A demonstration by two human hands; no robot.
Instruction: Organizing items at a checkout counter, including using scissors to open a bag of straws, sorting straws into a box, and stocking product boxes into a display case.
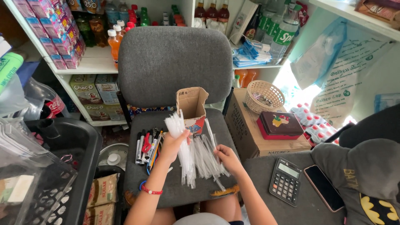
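Grey office chair [175, 58], seat serving as work surface.

Left hand [173, 143]: fingers closed round a bundle of clear wrapped straws [183, 146], held upright over the middle of the seat, tops fanning toward the seat's back edge. Red band [151, 191] on the wrist.

Right hand [225, 157]: fingers curled down onto a loose pile of the same clear straws [206, 156], which lies flat on the right half of the seat; whether it pinches any cannot be told.

Open cardboard box [192, 106]: upright at the back edge of the seat, just behind the bundle, flaps raised.

Pens and markers [148, 148]: a row lying along the left edge of the seat, red-handled scissors [146, 143] among them.

Beside the chair, right: brown carton [246, 129] carrying a wicker basket [263, 96] and a dark red tin [279, 125]; calculator [285, 181] and dark phone [324, 187] on a grey surface.

Left: black plastic crate [75, 158]. Behind: white shelves [89, 64] of bottles and cartons.
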